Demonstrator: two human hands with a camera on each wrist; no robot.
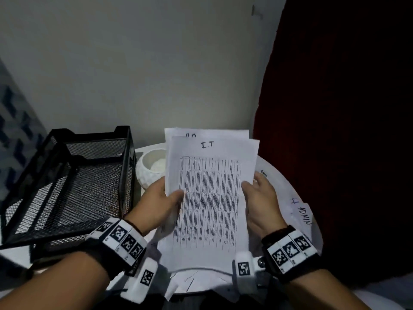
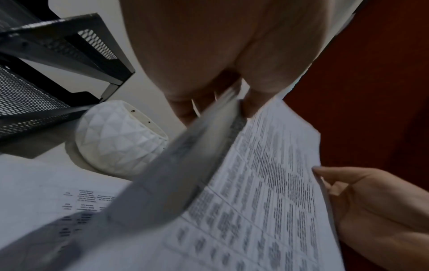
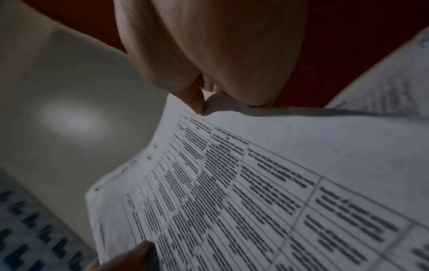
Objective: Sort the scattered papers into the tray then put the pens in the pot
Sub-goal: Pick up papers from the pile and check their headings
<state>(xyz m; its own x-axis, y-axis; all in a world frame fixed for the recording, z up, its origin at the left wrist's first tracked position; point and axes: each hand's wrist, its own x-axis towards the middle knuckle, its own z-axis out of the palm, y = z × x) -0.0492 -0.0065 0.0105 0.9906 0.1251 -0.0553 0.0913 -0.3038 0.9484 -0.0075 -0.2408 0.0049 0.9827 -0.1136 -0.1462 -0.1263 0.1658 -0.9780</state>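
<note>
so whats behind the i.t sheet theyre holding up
Behind the I.T sheet, held by the left hand and right hand, at least one more sheet peeks out on top. The white pot is partly hidden; whatever else lies behind is covered.

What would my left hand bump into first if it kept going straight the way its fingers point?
Probably the white pot. The left hand, gripping the papers, points away toward the wall, and the pot sits just beyond its fingers, right of the mesh tray. Depth is uncertain.
</note>
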